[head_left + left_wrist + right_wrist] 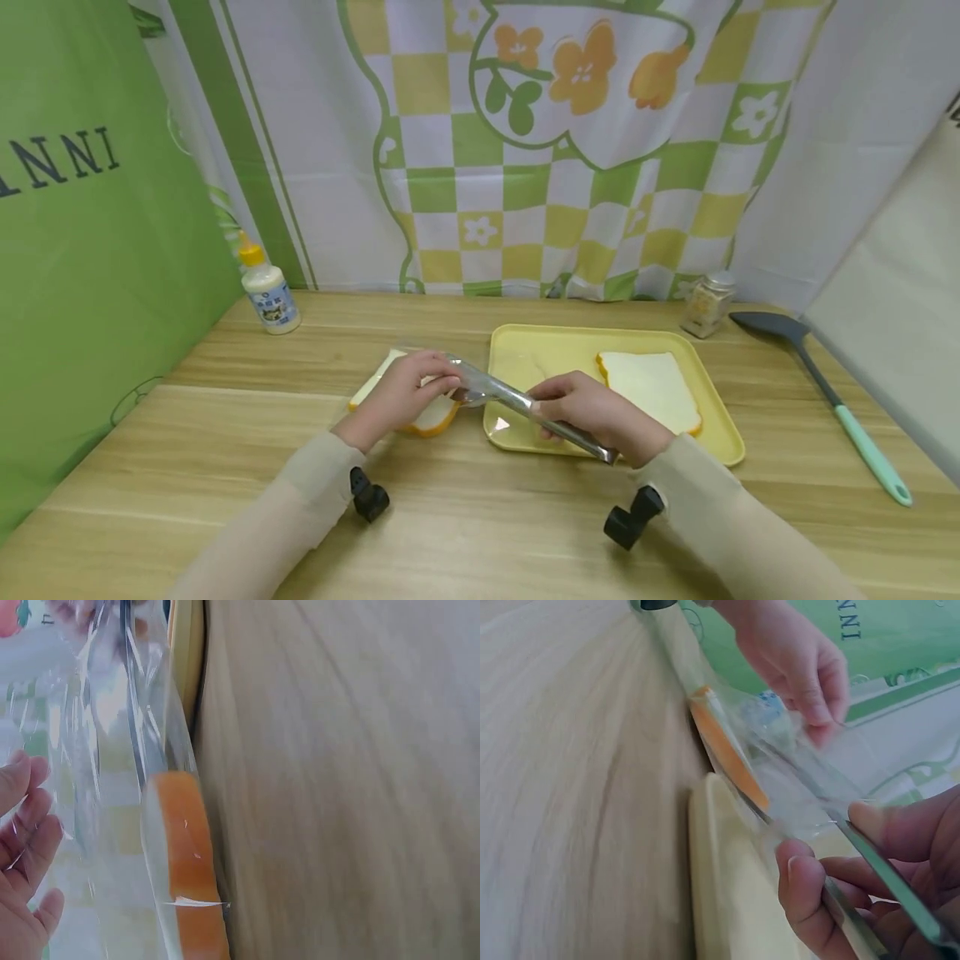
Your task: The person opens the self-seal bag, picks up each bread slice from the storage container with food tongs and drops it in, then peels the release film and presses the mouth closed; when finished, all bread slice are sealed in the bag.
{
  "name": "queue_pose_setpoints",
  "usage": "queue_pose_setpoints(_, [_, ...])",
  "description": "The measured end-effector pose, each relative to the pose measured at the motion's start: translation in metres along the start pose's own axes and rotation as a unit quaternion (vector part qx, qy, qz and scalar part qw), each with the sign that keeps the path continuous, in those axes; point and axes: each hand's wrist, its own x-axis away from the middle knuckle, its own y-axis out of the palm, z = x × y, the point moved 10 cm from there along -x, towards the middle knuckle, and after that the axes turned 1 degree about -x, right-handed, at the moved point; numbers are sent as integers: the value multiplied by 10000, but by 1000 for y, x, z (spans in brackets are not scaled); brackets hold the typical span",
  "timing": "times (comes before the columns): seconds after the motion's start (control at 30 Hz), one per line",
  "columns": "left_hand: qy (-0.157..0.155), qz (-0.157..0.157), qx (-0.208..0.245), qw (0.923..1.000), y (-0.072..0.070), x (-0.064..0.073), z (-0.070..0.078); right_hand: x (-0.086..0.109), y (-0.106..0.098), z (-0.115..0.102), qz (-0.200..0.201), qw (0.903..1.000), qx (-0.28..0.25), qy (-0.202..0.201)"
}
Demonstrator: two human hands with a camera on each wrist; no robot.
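Observation:
My right hand (600,417) grips metal tongs (506,394) between thumb and fingers, their arms close together. The far end of the tongs reaches into the mouth of a clear plastic bag (474,397). Inside that bag, on the table left of the tray, lies a bread slice (191,840) with a brown-orange crust. With thumb and fingertips, my left hand (405,390) pinches the bag's upper edge above the slice. A second bread slice (651,390) rests unwrapped on the right half of the yellow tray (540,340), beyond my right hand.
At the back left stands a squeeze bottle (272,298) with a yellow cap. A glass jar (707,307) with a metal lid is behind the tray. A dark spatula (821,375) with a mint handle lies on the right. Printed curtains (525,200) hang behind the wooden table.

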Motion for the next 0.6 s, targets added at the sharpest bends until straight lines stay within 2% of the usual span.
queue_pose_setpoints(0.13, [-32, 219, -108, 9997, -8, 1, -9, 12, -12, 3, -1, 10000, 9, -17])
queue_pose_setpoints(0.23, [-166, 368, -35, 9992, -15, 1, -16, 23, -23, 7, -30, 10000, -21, -49])
queue_pose_setpoints(0.5, [-793, 895, 581, 9911, -36, 6, -34, 55, -55, 12, -134, 9994, 9, -332])
queue_pose_setpoints(0.6, [-860, 990, 754, 9885, -38, 8, -37, 64, -68, 14, -131, 9989, -12, -441])
